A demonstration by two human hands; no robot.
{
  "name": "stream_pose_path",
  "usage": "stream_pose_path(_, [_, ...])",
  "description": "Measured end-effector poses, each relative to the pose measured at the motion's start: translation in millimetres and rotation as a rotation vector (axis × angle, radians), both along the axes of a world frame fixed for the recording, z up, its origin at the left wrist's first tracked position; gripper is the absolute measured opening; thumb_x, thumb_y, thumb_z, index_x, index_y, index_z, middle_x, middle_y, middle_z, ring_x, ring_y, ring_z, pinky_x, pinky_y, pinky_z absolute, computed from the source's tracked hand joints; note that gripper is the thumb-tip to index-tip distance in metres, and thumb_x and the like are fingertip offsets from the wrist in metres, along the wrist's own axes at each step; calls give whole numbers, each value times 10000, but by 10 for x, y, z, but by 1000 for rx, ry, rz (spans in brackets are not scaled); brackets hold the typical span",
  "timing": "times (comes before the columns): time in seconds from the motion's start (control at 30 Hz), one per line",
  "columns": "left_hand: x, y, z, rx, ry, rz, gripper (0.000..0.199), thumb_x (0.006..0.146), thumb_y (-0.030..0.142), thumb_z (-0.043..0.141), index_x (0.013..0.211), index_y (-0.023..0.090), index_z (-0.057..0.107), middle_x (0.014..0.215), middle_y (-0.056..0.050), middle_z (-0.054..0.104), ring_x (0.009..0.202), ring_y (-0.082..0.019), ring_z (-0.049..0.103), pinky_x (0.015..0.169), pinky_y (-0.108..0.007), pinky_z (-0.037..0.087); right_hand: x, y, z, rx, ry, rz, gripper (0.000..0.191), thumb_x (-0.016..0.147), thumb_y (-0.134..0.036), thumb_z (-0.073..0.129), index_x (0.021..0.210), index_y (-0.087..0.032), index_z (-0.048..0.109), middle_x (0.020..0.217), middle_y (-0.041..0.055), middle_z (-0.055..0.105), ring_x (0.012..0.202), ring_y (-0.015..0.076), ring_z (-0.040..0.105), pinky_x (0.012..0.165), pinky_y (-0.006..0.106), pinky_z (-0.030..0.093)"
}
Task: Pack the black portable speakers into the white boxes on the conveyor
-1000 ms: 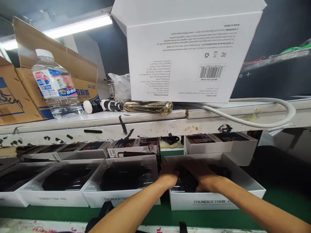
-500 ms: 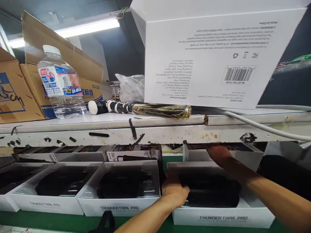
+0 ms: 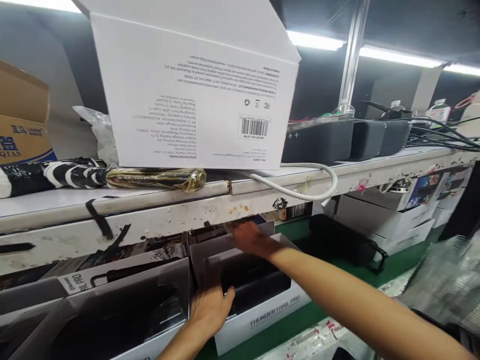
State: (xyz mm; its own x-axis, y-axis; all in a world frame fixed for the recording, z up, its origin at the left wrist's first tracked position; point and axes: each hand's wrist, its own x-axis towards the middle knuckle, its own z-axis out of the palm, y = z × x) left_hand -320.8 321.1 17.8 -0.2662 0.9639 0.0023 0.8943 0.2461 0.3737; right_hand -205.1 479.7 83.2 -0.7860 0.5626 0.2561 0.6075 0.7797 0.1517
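An open white box point(image 3: 262, 320) printed THUNDER TRAIL PRO sits on the green belt under the shelf, with a black speaker point(image 3: 258, 280) inside. My left hand point(image 3: 210, 310) grips the box's near left corner, fingers lying on the speaker's left end. My right hand point(image 3: 249, 239), blurred, reaches across to the far side and holds the top edge of the box lid point(image 3: 225, 245) standing up behind it.
The white shelf point(image 3: 150, 210) above carries a big white carton point(image 3: 187, 85), a striped umbrella point(image 3: 75, 175), a white cable point(image 3: 307, 187) and black units point(image 3: 322, 142). Another open box point(image 3: 112, 310) sits left, a loose black speaker point(image 3: 345, 240) and stacked white boxes point(image 3: 393, 220) right.
My view has swung to the right. My right hand has gone from inside the box to the lid behind it. My left hand has stayed at the box's left end.
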Motion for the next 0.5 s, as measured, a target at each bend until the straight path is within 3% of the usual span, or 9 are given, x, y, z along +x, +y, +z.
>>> stream_pose_path(0.1, [32, -16, 11, 2, 55, -87, 766, 903, 514, 512, 1573, 179, 354, 1680, -82, 208, 1574, -319, 41, 1283, -461, 109, 482, 136, 74, -27, 47, -97, 498, 1075, -437, 297, 1362, -160, 595, 1317, 139, 644, 1174, 259, 620, 991, 365, 476])
stream_pose_path(0.17, [56, 2, 47, -43, 55, -159, 819, 876, 596, 528, 1561, 172, 383, 1691, -83, 155, 1572, -335, 46, 1284, -471, 93, 849, 160, 98, -53, 65, -180, 445, 1048, -413, 384, 1332, -175, 629, 1335, 147, 634, 1169, 288, 632, 960, 373, 500])
stream_pose_path(0.23, [70, 26, 93, -89, 72, -207, 790, 872, 608, 522, 1531, 179, 441, 1676, -96, 225, 1559, -349, 144, 1274, -487, 148, 1227, 76, 96, -68, 71, -252, 403, 1031, -358, 417, 1311, -181, 647, 1337, 137, 634, 1165, 300, 636, 943, 378, 507])
stream_pose_path(0.37, [37, 17, 116, -108, 162, -264, 701, 894, 474, 494, 1528, 181, 440, 1631, -99, 348, 1523, -318, 283, 1248, -457, 255, 1993, -403, 173, -60, 51, -286, 354, 1023, -347, 432, 1205, -211, 703, 1217, 87, 697, 1101, 261, 663, 926, 341, 500])
stream_pose_path(0.43, [-25, 20, 59, -112, 183, -267, 676, 900, 400, 452, 1535, 171, 424, 1620, -96, 369, 1504, -304, 332, 1236, -449, 289, 2408, -687, 329, -63, 65, -331, 369, 1037, -355, 401, 1183, -229, 715, 1184, 59, 716, 1067, 228, 676, 903, 308, 493])
stream_pose_path(0.5, [-105, 84, -36, -95, 190, -258, 689, 899, 379, 421, 1545, 142, 399, 1602, -115, 397, 1471, -311, 394, 1215, -460, 334, 2890, -918, 572, -23, 84, -481, 373, 1042, -363, 395, 1181, -249, 722, 1154, 41, 732, 1022, 219, 688, 844, 295, 483])
